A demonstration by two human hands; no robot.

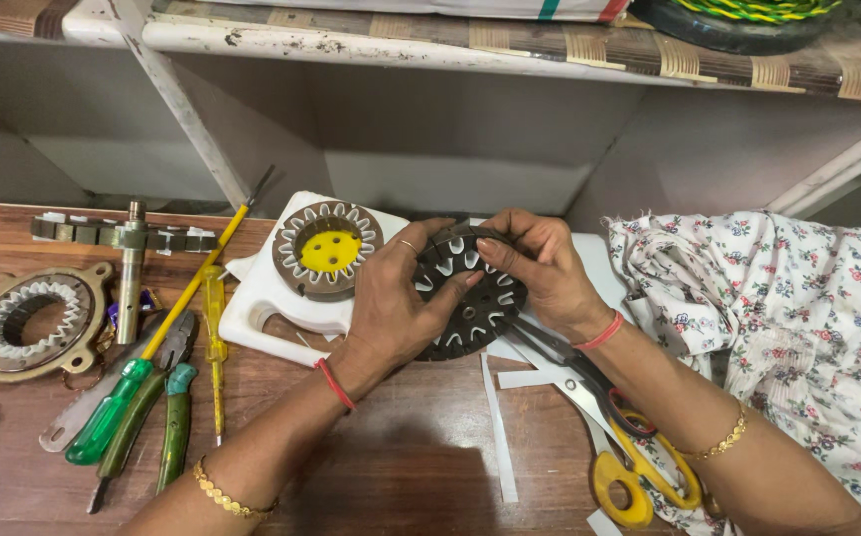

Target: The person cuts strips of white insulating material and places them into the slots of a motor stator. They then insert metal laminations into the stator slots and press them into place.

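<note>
Dark grey stator (470, 298); yellow-handled scissors (629, 467); floral cloth (798, 298)

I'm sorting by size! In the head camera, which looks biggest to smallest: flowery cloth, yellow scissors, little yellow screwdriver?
1. Flowery cloth, clearly biggest.
2. Yellow scissors.
3. Little yellow screwdriver.
The scissors lie nearer the camera and partly under the right hand, so their lead over the screwdriver is less sure.

The left hand (391, 308) and right hand (545, 273) cover much of the dark slotted ring (470, 298), so its left rim and upper right edge cannot be seen. The yellow-handled scissors (599, 427) run partly under the right forearm, and the lower frame edge cuts both forearms. A green-and-yellow wire coil (748, 15) on the shelf is cropped at the top.
</note>
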